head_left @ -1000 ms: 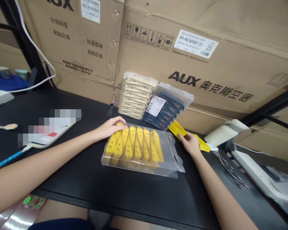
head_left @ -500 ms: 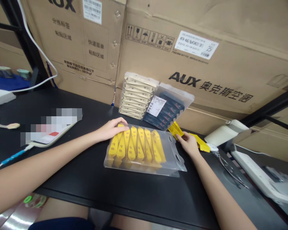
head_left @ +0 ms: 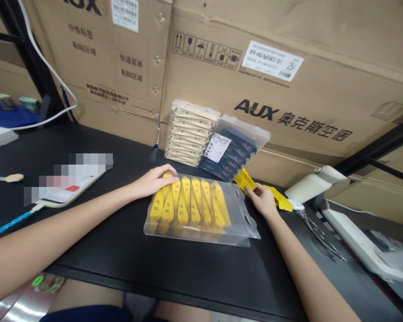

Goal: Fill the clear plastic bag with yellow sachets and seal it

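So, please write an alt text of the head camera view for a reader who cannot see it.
On a black table, the person's left hand rests on a clear plastic pouch filled with yellow sachets, while the right hand touches loose yellow sachets beside the pouch. Behind stand a stack of cream sachets, a pouch of dark sachets and large cardboard boxes.

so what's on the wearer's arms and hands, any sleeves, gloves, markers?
Both forearms are bare up to the frame edge: no sleeves, gloves, watch, straps or cables. Left hand and right hand show no rings or markings. Dark blue clothing shows at the lap.
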Tool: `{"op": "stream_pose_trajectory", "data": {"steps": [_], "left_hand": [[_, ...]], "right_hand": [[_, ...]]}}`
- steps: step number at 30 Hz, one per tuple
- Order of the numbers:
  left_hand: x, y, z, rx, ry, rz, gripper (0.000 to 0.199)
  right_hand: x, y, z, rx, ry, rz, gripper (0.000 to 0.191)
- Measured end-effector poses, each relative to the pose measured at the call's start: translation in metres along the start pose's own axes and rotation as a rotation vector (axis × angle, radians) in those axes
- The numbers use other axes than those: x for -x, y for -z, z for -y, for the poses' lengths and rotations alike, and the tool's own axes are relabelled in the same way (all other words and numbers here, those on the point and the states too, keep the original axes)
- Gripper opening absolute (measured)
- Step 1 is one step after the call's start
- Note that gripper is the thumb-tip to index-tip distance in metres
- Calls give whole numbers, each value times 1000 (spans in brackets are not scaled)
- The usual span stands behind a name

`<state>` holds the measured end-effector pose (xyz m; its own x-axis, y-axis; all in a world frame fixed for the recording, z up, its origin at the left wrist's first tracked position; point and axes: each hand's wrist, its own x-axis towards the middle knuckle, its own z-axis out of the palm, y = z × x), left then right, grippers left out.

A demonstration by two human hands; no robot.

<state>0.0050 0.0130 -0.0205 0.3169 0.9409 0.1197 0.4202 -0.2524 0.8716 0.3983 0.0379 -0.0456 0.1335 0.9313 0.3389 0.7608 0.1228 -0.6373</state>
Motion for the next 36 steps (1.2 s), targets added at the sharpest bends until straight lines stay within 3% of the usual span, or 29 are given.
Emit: {"op": "stream_pose_trajectory", "data": {"steps": [10,27,36], "left_hand": [[1,1,0,-10,-1,6,34],[0,1,-2,-13,-1,1,31],[2,2,-5,-21,5,0,31]], "right_hand": [[0,2,2,-198,-161,-181,12],[-2,1,0,-341,-78,-425,39],[4,10,18,-239,-66,-663,32]]}}
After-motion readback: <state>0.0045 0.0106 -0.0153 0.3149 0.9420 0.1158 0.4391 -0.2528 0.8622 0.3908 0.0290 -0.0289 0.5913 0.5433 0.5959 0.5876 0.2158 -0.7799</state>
